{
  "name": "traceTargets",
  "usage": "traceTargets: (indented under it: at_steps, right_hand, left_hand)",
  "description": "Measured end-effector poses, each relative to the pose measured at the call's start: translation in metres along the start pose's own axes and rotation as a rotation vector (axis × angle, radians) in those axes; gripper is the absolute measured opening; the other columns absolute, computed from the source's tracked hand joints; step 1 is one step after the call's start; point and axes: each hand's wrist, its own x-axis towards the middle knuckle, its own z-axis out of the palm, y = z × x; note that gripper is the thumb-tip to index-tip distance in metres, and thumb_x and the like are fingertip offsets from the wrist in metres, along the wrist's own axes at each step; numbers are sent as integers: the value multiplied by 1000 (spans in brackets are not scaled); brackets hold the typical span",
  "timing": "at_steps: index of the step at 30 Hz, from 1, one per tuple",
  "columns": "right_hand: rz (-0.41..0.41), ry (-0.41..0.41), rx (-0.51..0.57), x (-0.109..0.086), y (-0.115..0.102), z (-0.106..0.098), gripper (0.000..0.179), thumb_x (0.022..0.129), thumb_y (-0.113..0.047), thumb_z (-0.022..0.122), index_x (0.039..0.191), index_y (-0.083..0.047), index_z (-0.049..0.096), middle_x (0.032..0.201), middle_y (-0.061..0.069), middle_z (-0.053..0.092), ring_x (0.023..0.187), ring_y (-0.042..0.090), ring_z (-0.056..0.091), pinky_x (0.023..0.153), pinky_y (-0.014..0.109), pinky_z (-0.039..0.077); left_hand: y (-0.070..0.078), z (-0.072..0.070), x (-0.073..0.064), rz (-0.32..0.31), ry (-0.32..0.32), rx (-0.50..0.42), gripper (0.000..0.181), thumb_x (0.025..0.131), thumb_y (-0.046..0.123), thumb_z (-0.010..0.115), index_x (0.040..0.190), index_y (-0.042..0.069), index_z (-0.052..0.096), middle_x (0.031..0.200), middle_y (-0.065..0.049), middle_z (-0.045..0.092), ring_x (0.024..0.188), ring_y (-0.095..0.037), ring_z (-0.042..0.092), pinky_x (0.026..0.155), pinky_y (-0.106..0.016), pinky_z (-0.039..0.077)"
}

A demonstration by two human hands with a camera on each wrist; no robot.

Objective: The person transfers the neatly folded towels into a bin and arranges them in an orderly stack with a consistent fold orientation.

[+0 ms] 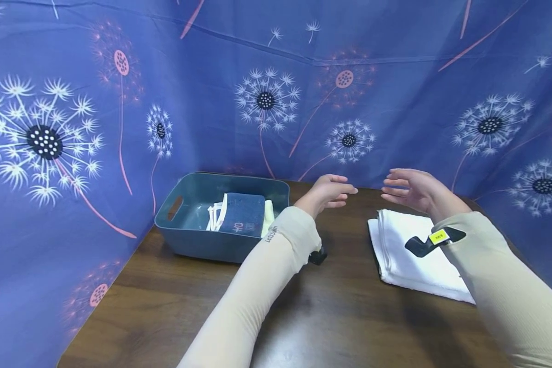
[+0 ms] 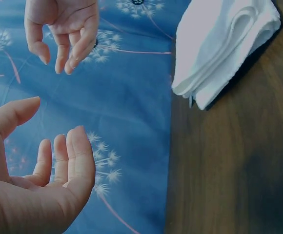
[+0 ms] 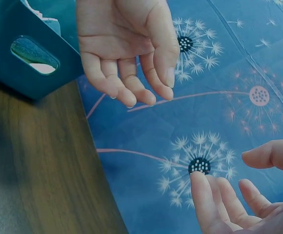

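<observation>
Both hands are raised over the back of the table, palms facing each other with a gap between them. My left hand (image 1: 327, 193) holds nothing, its fingers loosely bent, just right of the teal plastic basket (image 1: 198, 244). My right hand (image 1: 414, 190) is likewise without anything in it, above the far end of a folded white towel (image 1: 416, 250) lying on the table. Inside the basket are a folded dark blue cloth (image 1: 244, 209) with pink lettering, a pale yellow cloth (image 1: 268, 214) and something with white straps (image 1: 215, 215).
The brown wooden table (image 1: 331, 317) is bounded at the back and sides by a blue curtain (image 1: 202, 117) printed with dandelions. An oval handle hole (image 3: 34, 56) shows in the basket's end wall. A dark layer edges the towel's underside.
</observation>
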Motion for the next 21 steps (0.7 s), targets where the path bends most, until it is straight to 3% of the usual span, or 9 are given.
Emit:
traceTargets:
  at_steps: [6,12,17,21]
  right_hand:
    - [19,-1,61,-1,5,-17,26,92,-17,58,113,-16,43,87,3,57,76,21,64,83,37,51]
    - [26,-16,86,-5,8,-38,25,94,-15,55,114,-16,40,85,4,60,77,22,64,84,38,50]
    - [27,-6,104,-5,11,-52,10,93,-14,57,102,-15,52,83,6,61,77,23,64,84,39,50]
    - [28,-1,114,-3,14,-60,10,93,-14,55,102,-15,50,82,6,61,77,24,64,83,39,50]
  left_hand:
    - [-14,10,5,6,20,-7,35,77,6,75,108,9,60,97,-2,60,84,-20,61,76,-32,53]
    - [-19,16,5,4,23,-10,33,76,5,75,106,10,61,96,-1,60,83,-19,61,74,-30,53]
    - [-22,17,6,24,42,-16,32,77,5,74,106,9,62,94,-1,60,82,-19,62,74,-30,53]
    - [-25,18,7,21,47,-17,29,77,5,74,103,10,62,92,-1,60,81,-19,62,73,-30,53]
